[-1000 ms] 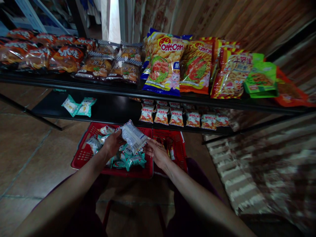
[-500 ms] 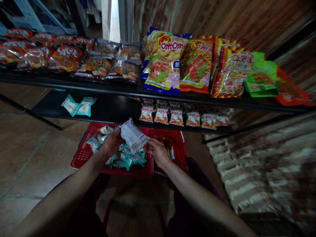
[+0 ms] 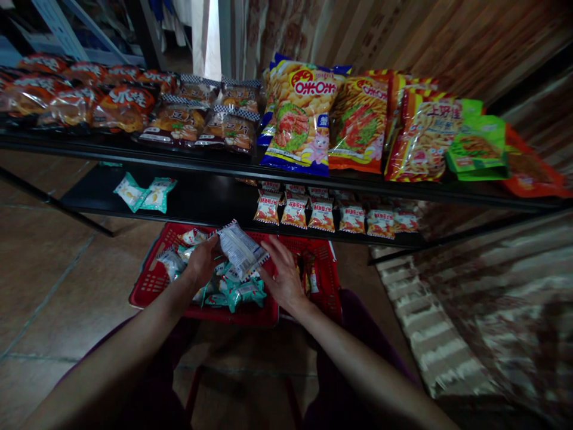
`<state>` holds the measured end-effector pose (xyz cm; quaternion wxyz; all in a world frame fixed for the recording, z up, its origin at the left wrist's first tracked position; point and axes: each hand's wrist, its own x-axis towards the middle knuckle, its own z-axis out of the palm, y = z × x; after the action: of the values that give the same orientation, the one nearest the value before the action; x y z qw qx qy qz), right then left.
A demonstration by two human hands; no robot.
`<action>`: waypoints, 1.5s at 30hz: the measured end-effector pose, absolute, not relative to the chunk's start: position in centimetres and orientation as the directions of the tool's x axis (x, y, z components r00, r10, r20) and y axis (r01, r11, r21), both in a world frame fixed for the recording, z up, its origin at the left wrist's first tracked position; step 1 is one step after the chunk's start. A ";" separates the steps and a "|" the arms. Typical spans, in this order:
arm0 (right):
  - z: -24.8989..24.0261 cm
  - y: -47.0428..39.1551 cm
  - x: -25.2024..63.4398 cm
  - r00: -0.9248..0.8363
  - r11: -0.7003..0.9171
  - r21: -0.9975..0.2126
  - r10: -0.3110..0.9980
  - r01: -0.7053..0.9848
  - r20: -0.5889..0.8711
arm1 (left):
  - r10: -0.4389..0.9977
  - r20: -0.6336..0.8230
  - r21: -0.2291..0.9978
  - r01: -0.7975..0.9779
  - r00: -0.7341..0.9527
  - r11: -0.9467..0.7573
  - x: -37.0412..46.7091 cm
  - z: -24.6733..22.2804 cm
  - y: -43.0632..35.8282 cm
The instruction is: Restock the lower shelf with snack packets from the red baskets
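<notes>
A silver-white snack bag (image 3: 240, 249) with a striped edge, its printed back up, hangs over the red basket (image 3: 142, 285). Its left end is gripped by my left hand (image 3: 202, 263). My right hand (image 3: 283, 276) is at the bag's right end, fingers apart and not wrapped round it; whether a fingertip touches the bag is unclear. Below lie several teal snack bags (image 3: 245, 292) and, on the left side of the basket, a pale silver bag (image 3: 172, 263).
Large snack bags (image 3: 299, 119) line the upper black shelf (image 3: 197, 161). On the lower shelf (image 3: 201, 200) are two teal bags (image 3: 157, 194) and a row of small orange-white bags (image 3: 322, 214). A second red basket (image 3: 329, 275) adjoins the first. A striped cloth (image 3: 430, 334) hangs right.
The fingers of my right hand have come off the bag's right corner and spread. My left hand still holds the bag, almost in the same place. The view has shifted slightly.
</notes>
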<state>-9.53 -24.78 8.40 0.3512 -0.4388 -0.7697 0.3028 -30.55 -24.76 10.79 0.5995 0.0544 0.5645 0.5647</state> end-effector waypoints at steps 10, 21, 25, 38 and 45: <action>7.7 -25.3 -9.3 -0.665 0.701 -0.454 0.697 0.550 0.270 | 0.811 -0.556 0.746 -0.541 -0.182 0.390 -30.1 9.8 -25.2; 8.1 -24.9 -10.9 -0.152 -0.279 -0.953 0.954 -0.117 -0.260 | 0.871 -0.472 0.819 -0.432 -0.134 0.378 -29.8 10.8 -25.6; 8.7 -25.0 -11.4 -0.173 -0.521 -0.715 0.846 -0.466 -0.505 | 0.813 -0.520 0.824 -0.407 -0.262 0.395 -29.8 9.7 -25.6; 8.3 -26.2 -11.7 -0.262 -0.699 -0.562 0.700 -0.443 -0.664 | 0.765 -0.585 0.741 -0.561 -0.270 0.370 -30.1 10.3 -25.2; 8.2 -26.2 -11.6 -0.195 -0.729 -0.603 0.675 -0.325 -0.711 | 0.789 -0.570 0.724 -0.593 -0.227 0.353 -30.8 9.9 -25.1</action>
<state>-11.57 -26.20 8.23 0.3308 -0.5413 -0.1620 0.7559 -30.75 -25.14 9.92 0.6153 0.0900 0.5457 0.5618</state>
